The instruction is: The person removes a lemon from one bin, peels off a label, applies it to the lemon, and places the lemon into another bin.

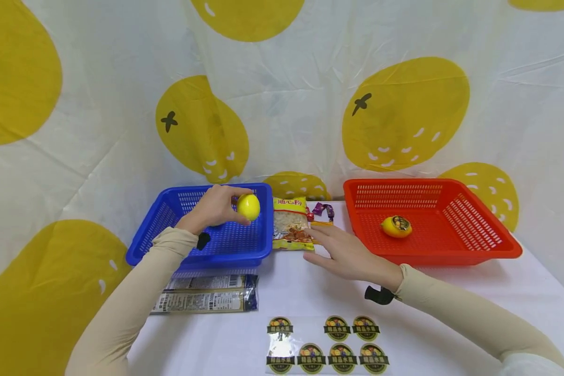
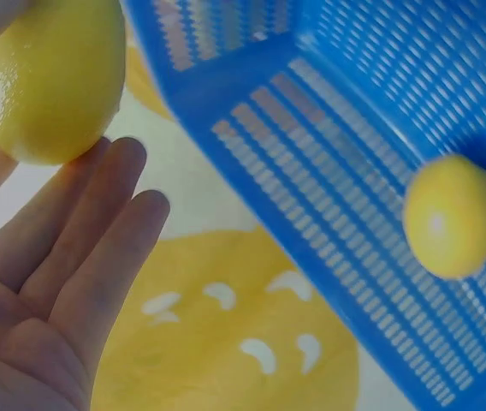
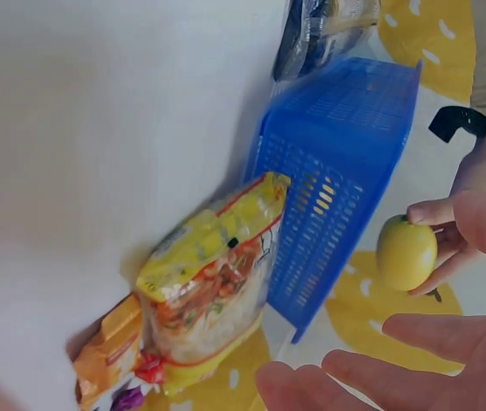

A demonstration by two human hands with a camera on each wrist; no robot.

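A yellow lemon (image 1: 248,207) is pinched between the thumb and fingers of my left hand (image 1: 216,208), held up over the right side of the blue basket (image 1: 266,248). A second lemon (image 2: 453,217) lies inside that basket in the left wrist view; the left hand mostly hides it in the head view. My right hand (image 1: 348,253) reaches across the middle of the table with its fingers extended and holds nothing. Its fingertips overlap the bottom of a yellow-and-clear food packet (image 1: 290,224) in the head view.
A red basket (image 1: 489,256) on the right contains a lemon (image 1: 397,226) with a dark round sticker. Near the front lies a clear sheet (image 1: 305,334) of several round stickers. Long packages (image 1: 202,300) lie before the blue basket. Purple wrapped sweets (image 1: 321,210) sit behind my right hand.
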